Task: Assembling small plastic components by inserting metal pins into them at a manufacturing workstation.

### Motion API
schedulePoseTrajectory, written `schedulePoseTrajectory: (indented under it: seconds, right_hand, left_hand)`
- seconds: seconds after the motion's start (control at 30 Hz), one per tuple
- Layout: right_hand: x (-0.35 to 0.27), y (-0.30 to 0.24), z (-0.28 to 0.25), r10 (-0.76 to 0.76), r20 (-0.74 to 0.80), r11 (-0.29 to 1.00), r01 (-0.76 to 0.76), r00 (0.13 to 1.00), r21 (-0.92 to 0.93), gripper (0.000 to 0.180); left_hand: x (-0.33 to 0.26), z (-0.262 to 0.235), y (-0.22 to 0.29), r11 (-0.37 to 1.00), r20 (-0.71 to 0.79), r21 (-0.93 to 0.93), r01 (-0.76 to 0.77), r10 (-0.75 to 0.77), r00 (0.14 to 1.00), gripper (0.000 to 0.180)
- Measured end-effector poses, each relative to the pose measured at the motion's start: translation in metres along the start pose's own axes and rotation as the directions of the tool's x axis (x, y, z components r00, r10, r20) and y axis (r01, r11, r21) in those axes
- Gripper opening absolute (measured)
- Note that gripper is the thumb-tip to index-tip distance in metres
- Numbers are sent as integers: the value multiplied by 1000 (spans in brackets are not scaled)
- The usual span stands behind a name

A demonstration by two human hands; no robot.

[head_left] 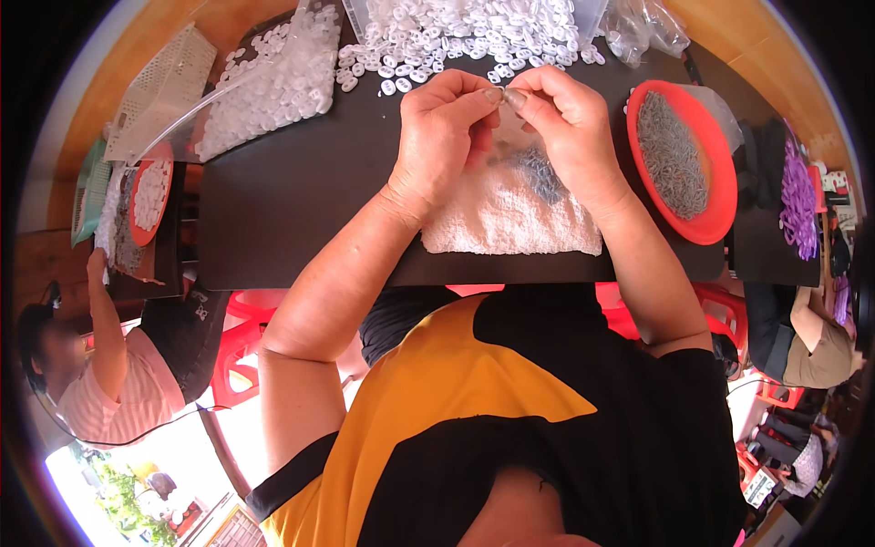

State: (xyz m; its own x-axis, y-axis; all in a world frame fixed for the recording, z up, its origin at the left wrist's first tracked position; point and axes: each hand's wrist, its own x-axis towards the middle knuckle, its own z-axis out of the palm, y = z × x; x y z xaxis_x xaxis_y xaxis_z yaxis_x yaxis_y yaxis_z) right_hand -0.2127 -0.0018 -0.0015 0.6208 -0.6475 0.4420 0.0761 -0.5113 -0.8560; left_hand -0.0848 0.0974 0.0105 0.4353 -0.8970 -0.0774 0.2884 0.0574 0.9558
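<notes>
My left hand (pixel 444 128) and my right hand (pixel 570 123) meet fingertip to fingertip above a pale towel (pixel 510 223). Thumb and forefinger of each are pinched together. What sits between them is too small to make out. On the towel, below my right hand, lies a small heap of thin grey pieces (pixel 540 173). Just beyond my fingers spreads a pile of white oval pieces (pixel 465 36), each with a dark mark in its middle. Some loose ovals (pixel 389 87) lie at the pile's near edge.
A red oval tray (pixel 723 205) of thin grey pieces stands right. Left lies a clear bag of white ovals (pixel 273 87), near a white basket (pixel 164 77). Clear plastic bags (pixel 645 32) lie far right. One person (pixel 118 374) sits left; another (pixel 816 337) is right, near purple strips (pixel 798 205).
</notes>
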Motion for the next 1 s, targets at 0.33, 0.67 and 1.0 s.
schedulePoseTrajectory:
  seconds: [0.33,0.67,1.0]
  right_hand:
    - [9,-8,-17,143,8,971,-142,990,193,13]
    - [9,-18,-17,171,78,941,-187,982,283,21]
    - [8,-18,-15,159,73,941,-173,985,290,19]
  left_hand:
    - [1,0,7,996,-13,-72,-44,43,999,12]
    - [1,-1,6,993,-41,-111,-43,38,998,13]
    - [1,1,3,993,-18,-97,-71,69,997,12]
